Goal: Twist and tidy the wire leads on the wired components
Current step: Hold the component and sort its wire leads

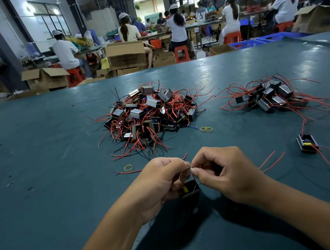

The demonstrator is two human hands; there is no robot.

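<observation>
Head view shows your left hand point(160, 185) curled around one small black component point(189, 188) just above the green table point(46, 140), while your right hand point(222, 173) pinches its thin wire lead point(190, 166) at the fingertips. Beyond lie two heaps: a big pile point(148, 116) and a smaller pile point(273, 96). One single component point(307, 143) sits to the right, and three yellow rubber bands point(128, 167) lie loose.

A small black box point(188, 189) with a yellow part on top sits near the middle, held above the counter, its thin leads point(191, 168) pinched above it. A big heap of boxes point(148, 114) with red wires lies far centre, a smaller heap point(271, 95) far right, and one lone box point(307, 144) at the right.
</observation>
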